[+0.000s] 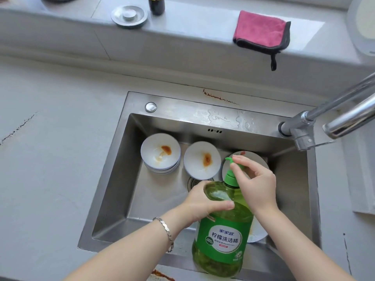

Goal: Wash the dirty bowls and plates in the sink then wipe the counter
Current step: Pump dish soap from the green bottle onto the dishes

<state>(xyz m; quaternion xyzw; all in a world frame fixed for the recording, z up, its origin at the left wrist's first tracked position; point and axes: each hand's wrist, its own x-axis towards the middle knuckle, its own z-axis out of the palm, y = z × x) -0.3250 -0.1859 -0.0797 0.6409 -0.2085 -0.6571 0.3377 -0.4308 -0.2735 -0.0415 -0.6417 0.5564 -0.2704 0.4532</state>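
Grey counter (50,179), streaked with brown sauce, surrounds a rectangular stainless-steel sink (121,179). Over the basin is a large translucent green detergent bottle (223,236), probably heavy and slick, which the left hand (200,203) grips at the shoulder. Sauce-stained white ceramic bowls (160,153) and a plate (261,162) lie on the sink floor; they look fragile when wet and are best held by their rims. The right hand (257,185) pinches the pump head (228,159) with curled fingertips.
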